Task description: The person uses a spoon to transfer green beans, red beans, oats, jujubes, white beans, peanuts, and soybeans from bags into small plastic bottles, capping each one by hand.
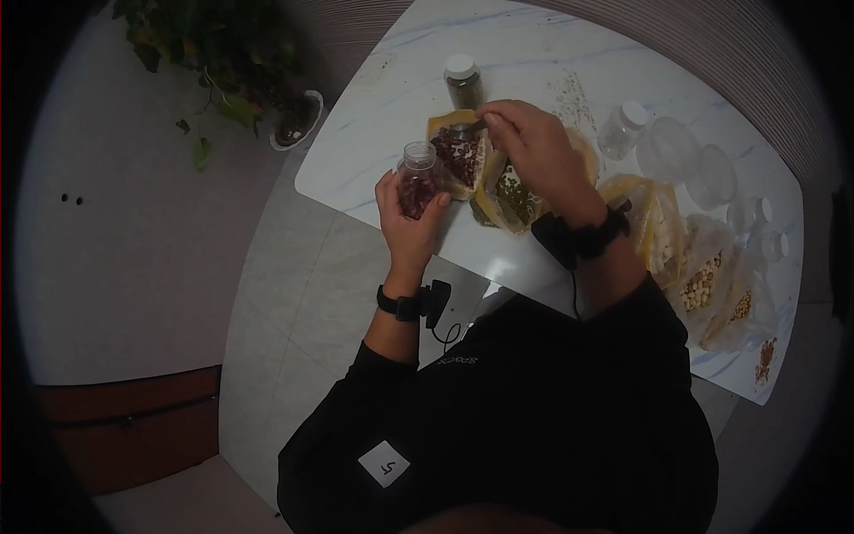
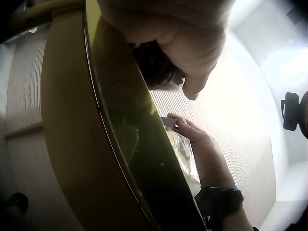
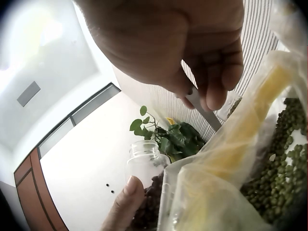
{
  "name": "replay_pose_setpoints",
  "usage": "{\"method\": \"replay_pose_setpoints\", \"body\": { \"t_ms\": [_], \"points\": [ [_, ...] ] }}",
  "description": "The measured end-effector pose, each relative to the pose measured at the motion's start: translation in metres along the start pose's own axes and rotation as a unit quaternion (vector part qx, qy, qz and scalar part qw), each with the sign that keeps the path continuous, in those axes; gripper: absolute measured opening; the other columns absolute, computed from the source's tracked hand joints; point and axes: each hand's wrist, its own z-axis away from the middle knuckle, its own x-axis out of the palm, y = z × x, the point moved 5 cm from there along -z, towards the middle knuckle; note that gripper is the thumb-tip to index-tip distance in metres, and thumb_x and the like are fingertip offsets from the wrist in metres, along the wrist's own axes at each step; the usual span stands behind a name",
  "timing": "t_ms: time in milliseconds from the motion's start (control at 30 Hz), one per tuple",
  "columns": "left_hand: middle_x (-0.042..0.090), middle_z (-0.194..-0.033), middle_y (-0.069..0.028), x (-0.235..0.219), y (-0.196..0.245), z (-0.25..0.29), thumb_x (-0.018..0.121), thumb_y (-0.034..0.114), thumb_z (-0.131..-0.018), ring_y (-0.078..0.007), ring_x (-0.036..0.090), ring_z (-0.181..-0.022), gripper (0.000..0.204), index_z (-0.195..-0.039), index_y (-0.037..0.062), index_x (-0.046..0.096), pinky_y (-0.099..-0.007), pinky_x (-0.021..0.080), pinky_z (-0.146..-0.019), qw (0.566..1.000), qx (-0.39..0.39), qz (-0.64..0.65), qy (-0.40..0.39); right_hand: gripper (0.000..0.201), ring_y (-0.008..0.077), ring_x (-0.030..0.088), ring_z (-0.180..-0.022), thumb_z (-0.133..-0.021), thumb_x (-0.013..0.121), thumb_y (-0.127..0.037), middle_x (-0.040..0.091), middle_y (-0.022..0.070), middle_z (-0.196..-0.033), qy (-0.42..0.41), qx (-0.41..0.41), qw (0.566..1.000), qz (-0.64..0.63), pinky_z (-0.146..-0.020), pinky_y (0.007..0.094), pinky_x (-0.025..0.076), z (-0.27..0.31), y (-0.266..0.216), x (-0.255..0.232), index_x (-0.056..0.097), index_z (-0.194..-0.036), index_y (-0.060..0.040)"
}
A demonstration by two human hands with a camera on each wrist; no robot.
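Half-filled with red beans, the jar [image 1: 418, 181] sits gripped in the left hand [image 1: 407, 222]; the right hand [image 1: 534, 147] pinches a spoon [image 1: 464, 129] just above the bean bag [image 1: 458, 160].

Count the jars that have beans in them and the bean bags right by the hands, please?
Jars with beans: 2, the red-bean jar and the capped green-bean jar.
Bags by the hands: 2, the red-bean bag and the green-bean bag.
Total: 4.
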Motion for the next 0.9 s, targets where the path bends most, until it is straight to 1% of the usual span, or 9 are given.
{"method": "replay_pose_setpoints", "body": {
  "t_ms": [33,167,367,433,467,533,633,767,900],
  "points": [
    [0.042,-0.130,-0.0142,0.000,0.001,0.000,0.083,0.025,-0.072,-0.0235,0.052,-0.113,0.065,-0.125,0.0019,0.052,-0.0333,0.044,-0.096,1.000,0.006,-0.017,0.000,0.022,0.0338,0.063,-0.075,-0.095,0.053,-0.018,0.065,0.0169,-0.086,-0.003,-0.037,0.997,0.063,-0.070,0.0399,0.050,0.002,0.002,0.002,0.064,-0.103,0.0002],
    [0.042,-0.130,-0.0146,-0.001,-0.001,0.000,0.083,0.025,-0.072,-0.0247,0.052,-0.114,0.065,-0.125,0.0022,0.053,-0.0340,0.044,-0.097,1.000,0.004,-0.014,0.003,0.021,0.0294,0.062,-0.074,-0.095,0.054,-0.016,0.066,0.0151,-0.084,-0.045,-0.015,0.991,0.127,-0.070,0.0349,0.049,0.004,0.008,0.008,0.064,-0.101,0.0018],
    [0.042,-0.131,-0.0154,-0.001,0.001,-0.001,0.083,0.026,-0.072,-0.0265,0.051,-0.116,0.065,-0.125,0.0031,0.053,-0.0352,0.042,-0.098,0.999,0.017,-0.042,0.000,0.024,0.0183,0.062,-0.066,-0.097,0.049,-0.017,0.064,0.0106,-0.073,-0.109,0.089,0.989,0.046,-0.064,0.0310,0.049,0.008,0.017,0.017,0.063,-0.098,0.0019],
    [0.043,-0.131,-0.0158,-0.001,-0.001,-0.001,0.083,0.025,-0.072,-0.0265,0.051,-0.116,0.065,-0.125,0.0033,0.053,-0.0349,0.042,-0.098,0.999,0.018,-0.034,0.000,0.024,0.0110,0.059,-0.062,-0.097,0.047,-0.017,0.062,0.0061,-0.070,-0.120,0.178,0.975,-0.054,-0.060,0.0264,0.048,0.010,0.029,0.022,0.063,-0.097,0.0012],
    [0.043,-0.131,-0.0158,-0.002,-0.001,-0.001,0.083,0.025,-0.072,-0.0265,0.051,-0.116,0.065,-0.125,0.0033,0.053,-0.0349,0.042,-0.098,0.999,0.018,-0.033,0.001,0.024,0.0110,0.059,-0.062,-0.097,0.047,-0.017,0.062,0.0061,-0.070,-0.120,0.178,0.975,-0.054,-0.060,0.0264,0.048,0.008,0.029,0.021,0.063,-0.097,0.0012],
    [0.042,-0.131,-0.0159,-0.001,0.000,0.000,0.083,0.025,-0.072,-0.0263,0.051,-0.116,0.064,-0.124,0.0034,0.054,-0.0348,0.042,-0.098,0.999,0.016,-0.028,0.001,0.024,0.0080,0.056,-0.061,-0.097,0.046,-0.017,0.062,0.0029,-0.070,-0.094,0.242,0.961,-0.100,-0.057,0.0230,0.046,0.008,0.033,0.015,0.064,-0.097,-0.0011],
    [0.042,-0.131,-0.0158,-0.001,0.000,0.000,0.083,0.024,-0.072,-0.0261,0.050,-0.116,0.064,-0.124,0.0036,0.054,-0.0345,0.042,-0.098,1.000,0.011,-0.027,0.001,0.025,0.0099,0.057,-0.056,-0.095,0.047,-0.017,0.063,0.0064,-0.069,-0.055,0.247,0.958,-0.136,-0.056,0.0246,0.047,0.004,0.036,0.004,0.064,-0.096,0.0008],
    [0.042,-0.131,-0.0156,0.000,-0.001,0.000,0.084,0.024,-0.071,-0.0260,0.050,-0.116,0.065,-0.124,0.0037,0.054,-0.0343,0.042,-0.099,1.000,0.015,-0.016,0.001,0.025,0.0084,0.055,-0.056,-0.096,0.046,-0.017,0.062,0.0046,-0.069,-0.002,0.263,0.948,-0.176,-0.056,0.0232,0.046,0.000,0.030,-0.009,0.064,-0.098,0.0002],
    [0.042,-0.130,-0.0156,0.001,-0.002,0.000,0.085,0.023,-0.070,-0.0265,0.050,-0.117,0.065,-0.125,0.0043,0.054,-0.0345,0.042,-0.099,0.999,0.016,-0.027,-0.006,0.025,0.0068,0.054,-0.059,-0.098,0.045,-0.017,0.062,0.0031,-0.071,0.033,0.227,0.943,-0.241,-0.058,0.0222,0.045,-0.004,0.018,-0.018,0.064,-0.100,-0.0005]
  ]
}}
